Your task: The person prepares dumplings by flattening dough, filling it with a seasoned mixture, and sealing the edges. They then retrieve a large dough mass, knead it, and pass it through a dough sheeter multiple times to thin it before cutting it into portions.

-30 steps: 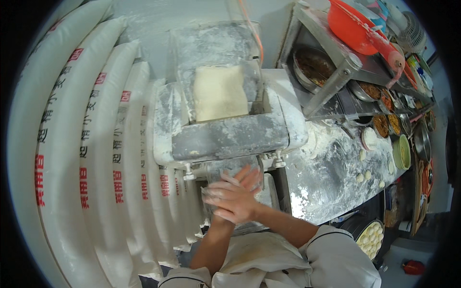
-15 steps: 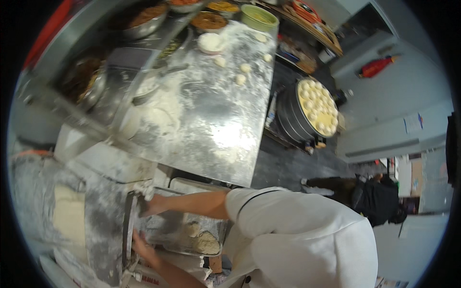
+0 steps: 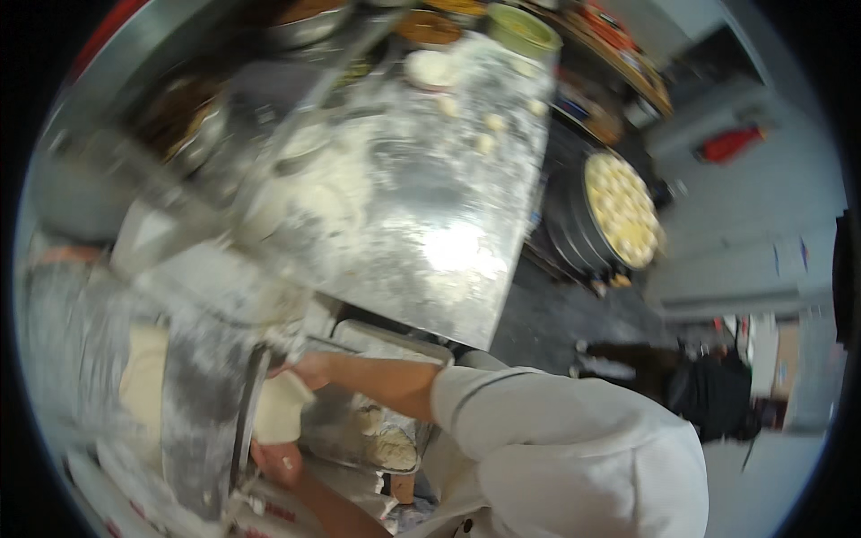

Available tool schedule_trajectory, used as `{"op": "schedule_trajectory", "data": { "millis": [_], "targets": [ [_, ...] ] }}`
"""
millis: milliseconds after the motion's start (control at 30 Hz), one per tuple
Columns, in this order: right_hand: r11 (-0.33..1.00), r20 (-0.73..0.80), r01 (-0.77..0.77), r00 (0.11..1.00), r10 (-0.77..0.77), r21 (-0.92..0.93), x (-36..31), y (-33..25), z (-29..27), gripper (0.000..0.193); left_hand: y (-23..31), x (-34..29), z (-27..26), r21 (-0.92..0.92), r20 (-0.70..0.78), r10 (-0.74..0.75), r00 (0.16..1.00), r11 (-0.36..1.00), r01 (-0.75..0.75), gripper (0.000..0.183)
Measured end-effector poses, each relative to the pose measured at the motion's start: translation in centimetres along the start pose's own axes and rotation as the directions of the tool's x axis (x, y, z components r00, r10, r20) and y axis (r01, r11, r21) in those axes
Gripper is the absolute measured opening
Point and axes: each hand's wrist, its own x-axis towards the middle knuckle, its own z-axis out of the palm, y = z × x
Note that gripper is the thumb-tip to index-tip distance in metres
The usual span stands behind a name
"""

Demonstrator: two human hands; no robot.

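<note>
A pale, flat dough sheet (image 3: pixel 279 411) hangs along the near edge of a flour-dusted metal dough-roller machine (image 3: pixel 204 394). My right hand (image 3: pixel 309 368) grips its upper end, the fingertips partly hidden by the dough. At the lower end, my left hand (image 3: pixel 279 461) is closed round the sheet's edge, with its thumb side against the machine. More dough (image 3: pixel 144 381) lies on the machine's far side. Beneath my forearms sits a floury metal tray (image 3: pixel 334 439) with a rough dough lump (image 3: pixel 393 448) in it.
A floured steel table (image 3: pixel 421 197) stands above, bearing small dough balls (image 3: pixel 485 143), a flour bowl (image 3: pixel 431 69) and a green basin (image 3: pixel 522 31). Right of it is a steamer (image 3: pixel 619 211) full of round buns. A person in black (image 3: pixel 717 394) is farther right.
The dough sheet has come into view between my hands at the machine's edge, and both hands now hold it. The whole view has shifted slightly, moving the scene rightward.
</note>
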Motion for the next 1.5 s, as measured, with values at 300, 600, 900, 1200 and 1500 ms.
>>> {"op": "schedule_trajectory", "data": {
  "millis": [300,600,900,1200,1500],
  "targets": [
    [0.991,-0.196,-0.127,0.974,0.118,-0.036,-4.2,0.6,2.1,0.04,2.0,-2.7,3.4,-0.754,0.348,-0.06,0.936,0.576,0.317,0.051],
    [0.917,-0.448,-0.216,0.893,0.046,-0.336,-14.8,1.5,3.5,0.044,1.9,-12.8,8.0,-0.429,-0.027,-0.46,0.887,0.807,0.406,0.041],
    [0.741,-0.514,-0.398,0.854,0.083,-0.541,-22.0,2.4,6.6,0.051,-3.5,-20.2,8.7,-0.276,0.006,-0.526,0.85,0.817,0.507,0.043],
    [0.978,-0.298,-0.073,0.946,0.13,0.193,-12.0,-0.2,0.0,0.052,-1.5,-10.1,4.5,-0.845,0.141,-0.407,0.903,0.426,0.324,0.047],
    [0.991,-0.059,0.127,0.99,-0.129,-0.044,-3.1,0.1,1.6,0.038,2.0,-1.1,7.3,-0.875,0.087,-0.07,0.994,0.471,0.11,0.041]
  ]
}}
